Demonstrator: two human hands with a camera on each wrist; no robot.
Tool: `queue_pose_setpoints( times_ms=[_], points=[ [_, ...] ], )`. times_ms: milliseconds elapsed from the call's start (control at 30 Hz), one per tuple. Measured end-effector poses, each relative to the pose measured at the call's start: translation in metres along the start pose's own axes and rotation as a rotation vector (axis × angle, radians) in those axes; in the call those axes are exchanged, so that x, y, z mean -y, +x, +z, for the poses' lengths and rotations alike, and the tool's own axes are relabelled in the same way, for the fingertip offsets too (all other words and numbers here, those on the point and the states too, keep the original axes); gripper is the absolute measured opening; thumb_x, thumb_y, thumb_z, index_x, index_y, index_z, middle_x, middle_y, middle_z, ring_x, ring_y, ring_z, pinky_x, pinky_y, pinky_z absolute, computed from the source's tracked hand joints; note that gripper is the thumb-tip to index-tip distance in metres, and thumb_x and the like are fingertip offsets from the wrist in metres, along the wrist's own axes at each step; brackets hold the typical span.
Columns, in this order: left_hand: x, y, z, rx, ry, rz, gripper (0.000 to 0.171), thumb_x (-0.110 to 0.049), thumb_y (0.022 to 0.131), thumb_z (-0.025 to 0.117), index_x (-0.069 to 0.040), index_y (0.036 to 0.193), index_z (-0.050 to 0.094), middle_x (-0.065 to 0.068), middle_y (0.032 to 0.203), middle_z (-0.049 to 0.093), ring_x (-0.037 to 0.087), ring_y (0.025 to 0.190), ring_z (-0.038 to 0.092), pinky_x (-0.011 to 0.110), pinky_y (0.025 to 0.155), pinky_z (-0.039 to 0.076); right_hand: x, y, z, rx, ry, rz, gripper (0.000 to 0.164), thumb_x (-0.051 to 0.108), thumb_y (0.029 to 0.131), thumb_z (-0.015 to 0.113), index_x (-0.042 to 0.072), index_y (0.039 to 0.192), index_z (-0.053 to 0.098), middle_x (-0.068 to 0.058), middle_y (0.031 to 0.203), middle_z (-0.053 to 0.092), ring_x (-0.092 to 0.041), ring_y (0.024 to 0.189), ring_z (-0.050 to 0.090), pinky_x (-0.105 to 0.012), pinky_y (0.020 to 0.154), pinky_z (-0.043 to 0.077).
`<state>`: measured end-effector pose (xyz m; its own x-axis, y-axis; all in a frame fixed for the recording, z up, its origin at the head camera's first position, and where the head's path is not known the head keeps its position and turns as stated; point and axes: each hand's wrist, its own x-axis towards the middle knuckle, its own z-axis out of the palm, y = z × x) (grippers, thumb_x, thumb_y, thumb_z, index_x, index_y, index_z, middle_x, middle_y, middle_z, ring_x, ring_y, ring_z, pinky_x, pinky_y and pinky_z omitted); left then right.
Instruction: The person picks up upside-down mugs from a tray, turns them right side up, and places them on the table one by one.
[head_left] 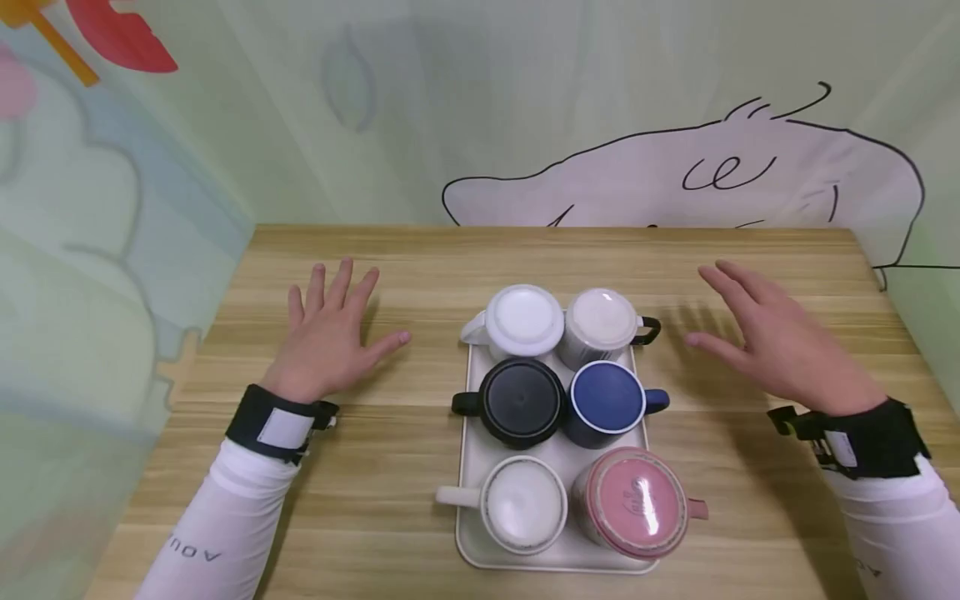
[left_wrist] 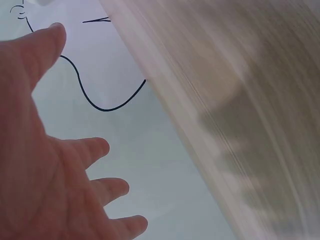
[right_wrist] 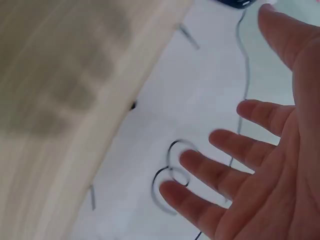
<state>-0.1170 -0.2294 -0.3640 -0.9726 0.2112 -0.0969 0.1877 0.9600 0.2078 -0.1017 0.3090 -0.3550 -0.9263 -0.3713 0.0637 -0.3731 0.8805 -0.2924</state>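
My left hand point(head_left: 324, 346) is spread above the wooden table, left of a white tray point(head_left: 468, 467), palm down, holding nothing. To the tray's right my right hand point(head_left: 783, 346) hovers with fingers extended, also holding nothing. Upside-down mugs stand in pairs on the tray. At the back are a white mug point(head_left: 523, 321) and a pale mug with a black handle point(head_left: 598, 325). A black mug point(head_left: 522, 402) and a blue mug point(head_left: 607, 398) form the middle pair. In front sit a white mug point(head_left: 523, 504) and a larger pink mug point(head_left: 636, 502). Handles point outward to both sides.
The wooden table point(head_left: 375, 517) reaches back to a pale curtain-like backdrop point(head_left: 450, 108) with cartoon drawings. Several mug handles overhang the tray's long sides. Dark bands with small cameras circle both wrists, over white sleeves point(head_left: 217, 508).
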Motion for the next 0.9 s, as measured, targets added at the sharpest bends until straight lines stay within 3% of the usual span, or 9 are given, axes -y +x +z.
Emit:
queue_pose_setpoints(
  times_ms=[367, 567, 767, 900],
  points=[
    [-0.006, -0.001, 0.000, -0.015, 0.016, 0.022, 0.104, -0.079, 0.097, 0.051, -0.010, 0.169, 0.023, 0.027, 0.174, 0.005, 0.055, 0.157, -0.005, 0.078, 0.119, -0.004, 0.039, 0.014, 0.000, 0.029, -0.016, -0.135, 0.076, 0.029, 0.096, 0.083, 0.005, 0.158, 0.045, -0.025, 0.153, 0.050, -0.047, 0.129, 0.060, -0.064, 0.096, 0.054],
    [-0.009, -0.002, 0.001, -0.016, 0.013, 0.032, 0.104, -0.080, 0.097, 0.050, -0.011, 0.170, 0.021, 0.026, 0.175, 0.004, 0.054, 0.157, -0.006, 0.078, 0.119, -0.005, 0.046, 0.021, 0.003, 0.042, -0.025, -0.174, 0.068, 0.027, 0.097, 0.081, 0.002, 0.154, 0.051, -0.021, 0.146, 0.056, -0.038, 0.117, 0.069, -0.056, 0.091, 0.059],
    [-0.012, -0.001, 0.001, -0.022, 0.015, 0.047, 0.104, -0.079, 0.097, 0.049, -0.010, 0.170, 0.021, 0.027, 0.174, 0.004, 0.055, 0.157, -0.006, 0.078, 0.119, -0.006, 0.046, 0.025, 0.009, 0.055, -0.008, -0.197, 0.056, 0.022, 0.100, 0.078, 0.002, 0.148, 0.057, -0.019, 0.140, 0.061, -0.034, 0.114, 0.070, -0.053, 0.092, 0.060],
    [-0.014, -0.001, 0.001, -0.020, 0.019, 0.048, 0.104, -0.079, 0.097, 0.049, -0.010, 0.170, 0.022, 0.027, 0.174, 0.005, 0.055, 0.157, -0.006, 0.077, 0.119, -0.006, 0.045, 0.027, 0.015, 0.041, 0.006, -0.233, 0.048, 0.015, 0.098, 0.080, 0.002, 0.141, 0.063, -0.015, 0.129, 0.066, -0.028, 0.103, 0.071, -0.046, 0.085, 0.062]
  ],
)
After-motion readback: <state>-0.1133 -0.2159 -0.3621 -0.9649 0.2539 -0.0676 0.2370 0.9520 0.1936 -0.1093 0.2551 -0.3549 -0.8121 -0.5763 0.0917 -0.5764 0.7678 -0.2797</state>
